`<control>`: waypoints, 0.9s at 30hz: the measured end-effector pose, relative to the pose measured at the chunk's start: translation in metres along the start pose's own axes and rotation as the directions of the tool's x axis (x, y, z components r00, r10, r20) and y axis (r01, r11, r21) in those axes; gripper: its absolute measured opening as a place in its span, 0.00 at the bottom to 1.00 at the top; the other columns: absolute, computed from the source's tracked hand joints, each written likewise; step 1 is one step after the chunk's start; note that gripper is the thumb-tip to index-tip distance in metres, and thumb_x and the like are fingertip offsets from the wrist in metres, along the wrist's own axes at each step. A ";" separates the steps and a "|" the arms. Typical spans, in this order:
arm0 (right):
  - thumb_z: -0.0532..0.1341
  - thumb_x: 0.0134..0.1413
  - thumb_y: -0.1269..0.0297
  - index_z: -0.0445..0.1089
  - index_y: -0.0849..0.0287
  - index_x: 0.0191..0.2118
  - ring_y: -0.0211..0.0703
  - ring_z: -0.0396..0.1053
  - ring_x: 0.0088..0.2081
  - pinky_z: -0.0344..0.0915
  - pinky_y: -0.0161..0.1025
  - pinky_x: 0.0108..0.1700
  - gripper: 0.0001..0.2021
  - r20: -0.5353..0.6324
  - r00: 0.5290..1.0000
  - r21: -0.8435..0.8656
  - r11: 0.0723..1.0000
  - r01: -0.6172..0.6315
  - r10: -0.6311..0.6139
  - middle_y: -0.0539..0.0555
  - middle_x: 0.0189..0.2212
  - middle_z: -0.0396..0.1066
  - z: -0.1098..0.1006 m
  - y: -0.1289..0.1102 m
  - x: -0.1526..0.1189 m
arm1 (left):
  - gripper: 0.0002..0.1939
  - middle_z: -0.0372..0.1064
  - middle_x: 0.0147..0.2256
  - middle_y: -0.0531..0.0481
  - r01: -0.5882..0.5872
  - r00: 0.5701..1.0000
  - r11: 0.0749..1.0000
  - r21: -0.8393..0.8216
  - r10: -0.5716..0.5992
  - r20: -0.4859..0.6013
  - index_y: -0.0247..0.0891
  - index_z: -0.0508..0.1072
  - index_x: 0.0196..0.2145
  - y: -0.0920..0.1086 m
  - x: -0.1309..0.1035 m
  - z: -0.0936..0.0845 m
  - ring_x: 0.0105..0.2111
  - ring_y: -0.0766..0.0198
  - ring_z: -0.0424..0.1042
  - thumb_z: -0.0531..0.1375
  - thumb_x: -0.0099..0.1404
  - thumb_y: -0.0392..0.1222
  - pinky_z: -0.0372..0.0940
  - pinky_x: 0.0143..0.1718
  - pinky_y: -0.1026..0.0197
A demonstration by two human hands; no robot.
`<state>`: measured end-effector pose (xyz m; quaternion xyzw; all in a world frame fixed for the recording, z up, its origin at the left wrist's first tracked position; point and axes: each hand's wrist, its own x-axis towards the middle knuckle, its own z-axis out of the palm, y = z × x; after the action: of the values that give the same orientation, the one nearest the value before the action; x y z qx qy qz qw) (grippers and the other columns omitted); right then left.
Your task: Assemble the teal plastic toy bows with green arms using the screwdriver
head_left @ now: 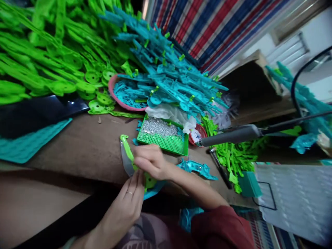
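The head view looks forward and down on the workbench (100, 152) from close above.

The bare bench (85, 145) on the left leaves room to pass; far, the green tray (174, 144), pink basin (111, 87) and blue heap (168, 77) block the way; right, a grey tool (233, 135) juts in.

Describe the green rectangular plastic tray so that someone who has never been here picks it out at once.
Find the big heap of turquoise plastic parts at the back of the brown work surface. Nearer, just beyond the right hand, lies the green rectangular plastic tray. Small silvery pieces cover its far part, whereas the round pink-rimmed basin near it holds turquoise pieces.
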<state>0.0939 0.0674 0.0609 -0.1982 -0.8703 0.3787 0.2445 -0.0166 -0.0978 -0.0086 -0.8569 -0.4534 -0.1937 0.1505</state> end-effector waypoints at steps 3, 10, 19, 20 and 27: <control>0.52 0.70 0.52 0.68 0.58 0.36 0.44 0.65 0.35 0.65 0.42 0.38 0.17 -0.124 0.992 -0.565 0.824 -0.040 -0.037 0.55 0.30 0.65 -0.055 0.026 -0.034 | 0.26 0.66 0.59 0.20 0.006 1.000 1.000 -0.014 -0.005 0.031 0.12 0.67 0.58 0.000 0.001 0.001 0.58 0.37 0.70 0.52 0.66 0.32 0.65 0.58 0.42; 0.56 0.63 0.40 0.50 0.62 0.70 0.63 0.51 0.67 0.52 0.62 0.66 0.40 0.183 0.975 -0.787 0.613 0.070 0.124 0.67 0.68 0.53 -0.085 0.119 -0.031 | 0.25 0.69 0.58 0.23 -0.078 0.996 0.996 0.042 0.076 0.044 0.15 0.69 0.58 -0.004 0.003 0.000 0.55 0.37 0.73 0.57 0.69 0.38 0.67 0.54 0.44; 0.50 0.68 0.43 0.49 0.62 0.71 0.60 0.52 0.67 0.52 0.59 0.67 0.36 0.220 0.974 -0.770 0.605 0.203 -0.046 0.66 0.67 0.57 -0.070 0.117 0.001 | 0.36 0.69 0.58 0.26 0.027 0.997 1.000 -0.015 -0.026 0.077 0.16 0.48 0.70 0.002 0.007 -0.004 0.56 0.40 0.72 0.55 0.71 0.35 0.63 0.57 0.44; 0.49 0.70 0.47 0.50 0.63 0.70 0.59 0.53 0.67 0.52 0.58 0.67 0.32 0.212 0.976 -0.776 0.600 0.195 -0.044 0.66 0.67 0.57 -0.067 0.117 0.004 | 0.36 0.69 0.58 0.26 0.041 0.996 0.999 -0.025 -0.038 0.083 0.16 0.46 0.70 0.001 0.008 -0.004 0.57 0.39 0.72 0.55 0.71 0.35 0.63 0.57 0.44; 0.54 0.68 0.48 0.56 0.68 0.67 0.59 0.62 0.59 0.61 0.58 0.61 0.32 0.184 0.974 -0.776 0.587 0.229 -0.135 0.69 0.60 0.64 -0.055 0.117 0.029 | 0.35 0.69 0.59 0.27 0.138 0.990 0.984 -0.117 -0.134 0.045 0.19 0.45 0.71 0.005 0.007 0.005 0.59 0.39 0.69 0.52 0.73 0.37 0.59 0.60 0.44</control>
<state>0.1216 0.1880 0.0131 -0.1755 -0.9748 -0.0628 0.1225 -0.0077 -0.0935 -0.0104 -0.8348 -0.5011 -0.2146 0.0770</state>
